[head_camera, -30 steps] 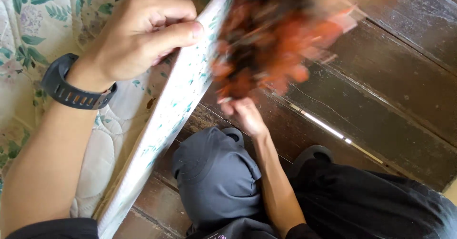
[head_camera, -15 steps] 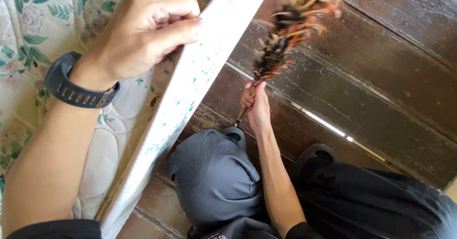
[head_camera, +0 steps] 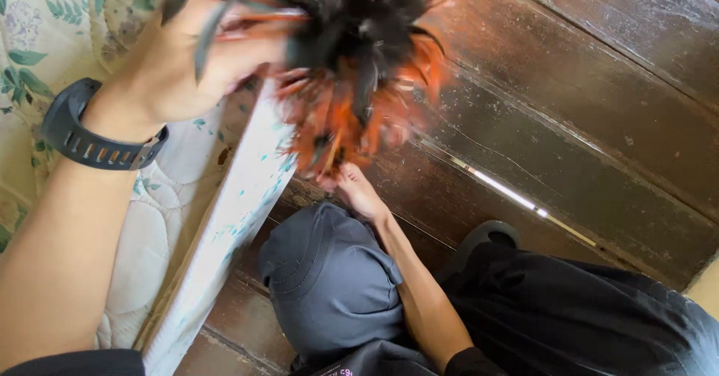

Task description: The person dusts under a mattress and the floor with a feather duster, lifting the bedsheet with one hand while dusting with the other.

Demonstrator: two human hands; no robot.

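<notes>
Right now, right hand (head_camera: 358, 190): closed around the base of the black-and-orange feather duster (head_camera: 352, 69), plumes fanning toward 12 o'clock.
Left hand (head_camera: 196, 55): clenched on the lifted edge of the white floral quilted mattress (head_camera: 225, 226), at 9 o'clock from the duster.
Black wristwatch (head_camera: 90, 138): on the left wrist.
Dark wooden plank floor (head_camera: 584, 121): at 3 o'clock.

Above the right hand (head_camera: 358, 191) spreads a feather duster (head_camera: 352, 61) of black and orange plumes. The left hand's (head_camera: 187, 61) wrist wears a black watch (head_camera: 90, 140). Under that hand lies a white mattress (head_camera: 45, 16) printed with green leaves, its edge speckled teal. Right of both hands, the floor planks (head_camera: 599, 121) are dark brown.
</notes>
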